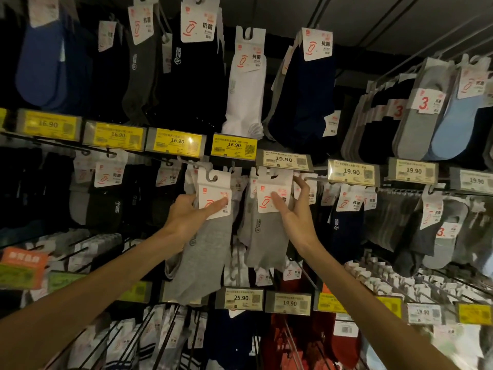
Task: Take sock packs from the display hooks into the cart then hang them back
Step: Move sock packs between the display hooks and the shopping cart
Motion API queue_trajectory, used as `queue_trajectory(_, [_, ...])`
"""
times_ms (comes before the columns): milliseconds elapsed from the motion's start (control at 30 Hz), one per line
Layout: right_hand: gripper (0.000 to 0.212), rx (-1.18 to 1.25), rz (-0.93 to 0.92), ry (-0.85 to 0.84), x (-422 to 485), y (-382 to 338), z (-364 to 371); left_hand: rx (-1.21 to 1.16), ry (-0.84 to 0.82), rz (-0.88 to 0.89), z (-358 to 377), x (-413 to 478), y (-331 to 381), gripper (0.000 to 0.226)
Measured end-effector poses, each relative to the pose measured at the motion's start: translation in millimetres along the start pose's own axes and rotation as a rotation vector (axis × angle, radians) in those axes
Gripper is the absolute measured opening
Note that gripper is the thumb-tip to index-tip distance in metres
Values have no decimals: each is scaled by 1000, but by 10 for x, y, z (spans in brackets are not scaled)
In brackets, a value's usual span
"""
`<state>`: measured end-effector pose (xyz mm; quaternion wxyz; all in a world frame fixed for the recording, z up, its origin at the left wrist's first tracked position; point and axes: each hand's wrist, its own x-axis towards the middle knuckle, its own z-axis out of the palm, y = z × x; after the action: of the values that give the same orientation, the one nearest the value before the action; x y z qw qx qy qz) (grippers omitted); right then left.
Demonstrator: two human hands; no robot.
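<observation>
Sock pack A (210,241) hung from the left hand (186,212). The hand grasped its white header card, thumb laid across the printed front and fingers curled round the card's left edge. The grey sock body dropped below the hand, tilted slightly to the left. The card's hook cut-out sat at the level of the display hooks (213,178); whether it was on a prong could not be told.

Sock pack B (266,236) was just beside A, to its right. The right hand (296,212) met its card from the right: thumb on the front, fingers straight and pointing up along the right edge. Whether this was a pinch or only a touch could not be told.

Appearance: both packs were plain grey ankle socks under a white card with a red foot outline. B carried a small round logo on the ankle.

Counts:
- Hands in view: two, bare forearms.
- Packs under hand contact: two, one per hand.
- Rail above: four yellow price tags (234,145) legible at 16.90, and four pale price tags (283,158) at 19.90.
</observation>
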<state>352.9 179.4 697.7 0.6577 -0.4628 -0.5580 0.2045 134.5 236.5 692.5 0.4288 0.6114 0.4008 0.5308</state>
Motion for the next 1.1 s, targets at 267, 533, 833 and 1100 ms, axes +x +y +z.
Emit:
queue_trajectory(267, [27,-312,-378,152,-622,5,165,-194,-219,-56,102,-325,88,27])
queue_trajectory(533, [25,-193,-114,-70,-644,-172,210,-270,-101,42,226,-505,-21,26])
queue_trajectory(833, [71,-1162,-323,85,151,230,267,-212,-92,9,199,-447,-29,27])
queue_trajectory(1100, [87,-1286,227,-277,1031,506,380,-218,-79,-39,112,-374,-18,23])
